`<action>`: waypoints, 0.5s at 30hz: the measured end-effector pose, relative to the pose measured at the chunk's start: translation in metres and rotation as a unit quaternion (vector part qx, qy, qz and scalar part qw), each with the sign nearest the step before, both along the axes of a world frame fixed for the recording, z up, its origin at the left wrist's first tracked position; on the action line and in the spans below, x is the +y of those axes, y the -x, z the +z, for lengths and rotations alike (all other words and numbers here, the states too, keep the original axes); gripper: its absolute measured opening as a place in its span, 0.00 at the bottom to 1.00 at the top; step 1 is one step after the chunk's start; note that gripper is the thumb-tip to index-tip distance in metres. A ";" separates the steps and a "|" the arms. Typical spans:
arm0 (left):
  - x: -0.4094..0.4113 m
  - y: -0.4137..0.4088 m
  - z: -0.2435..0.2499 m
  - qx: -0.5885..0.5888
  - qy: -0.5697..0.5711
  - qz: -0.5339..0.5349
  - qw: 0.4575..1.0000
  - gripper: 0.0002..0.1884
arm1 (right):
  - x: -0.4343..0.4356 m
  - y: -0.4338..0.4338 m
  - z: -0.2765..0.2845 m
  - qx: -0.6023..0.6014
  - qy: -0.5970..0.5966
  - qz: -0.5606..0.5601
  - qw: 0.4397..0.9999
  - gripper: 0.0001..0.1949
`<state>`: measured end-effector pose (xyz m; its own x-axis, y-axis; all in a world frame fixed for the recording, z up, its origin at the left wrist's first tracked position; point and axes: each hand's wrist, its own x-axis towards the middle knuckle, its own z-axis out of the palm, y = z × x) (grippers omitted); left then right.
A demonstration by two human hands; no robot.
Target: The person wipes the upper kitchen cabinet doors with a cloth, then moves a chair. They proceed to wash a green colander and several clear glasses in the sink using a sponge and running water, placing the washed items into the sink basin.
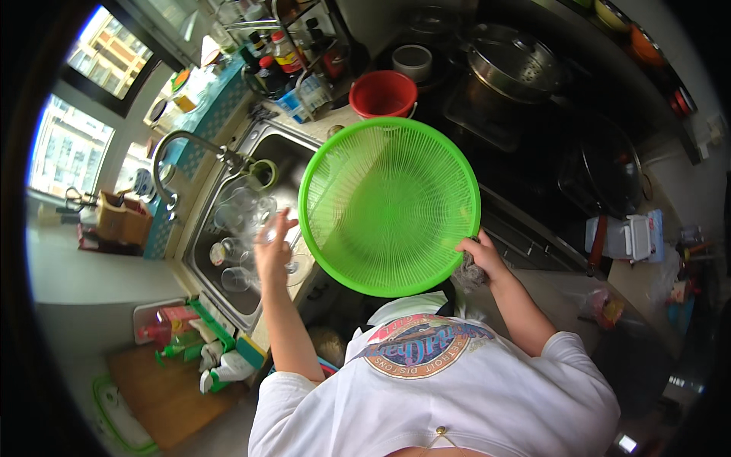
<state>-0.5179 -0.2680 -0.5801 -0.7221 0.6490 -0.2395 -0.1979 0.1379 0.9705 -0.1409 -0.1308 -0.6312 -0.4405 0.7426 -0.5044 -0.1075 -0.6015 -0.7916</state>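
Observation:
A large round green plastic colander point(394, 200) is tilted before me, its slotted inside facing up. My right hand point(481, 255) grips its rim at the lower right, along with a crumpled grey cloth or scouring pad point(471, 275). Beside the colander, my left hand point(274, 248) is raised over the sink's near edge, thumb and fingers partly spread. Clear glass shows around those fingers, but whether they hold it is unclear. Several stemmed glasses point(234, 279) lie in the stainless steel sink point(251, 305), and a round glass foot point(297, 268) shows at the counter edge.
A curved faucet point(183, 134) arches over the sink. Behind the colander stands a red bucket point(384, 94), with a steamer pot point(511, 65) on the stove. Bottles point(285, 54) fill a rack; a knife block point(121, 220) and spray bottle point(231, 368) are at left.

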 end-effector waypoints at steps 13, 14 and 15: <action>-0.076 0.046 -0.023 0.073 0.088 0.149 0.982 0.17 | 0.108 0.151 0.008 0.057 -0.094 0.233 0.966 0.34; -0.086 0.054 -0.030 0.069 0.095 0.163 0.980 0.17 | 0.126 0.164 0.009 0.007 -0.078 0.139 0.987 0.31; -0.092 0.060 -0.036 0.065 0.102 0.174 0.977 0.17 | 0.146 0.178 0.006 -0.044 -0.062 0.041 0.996 0.29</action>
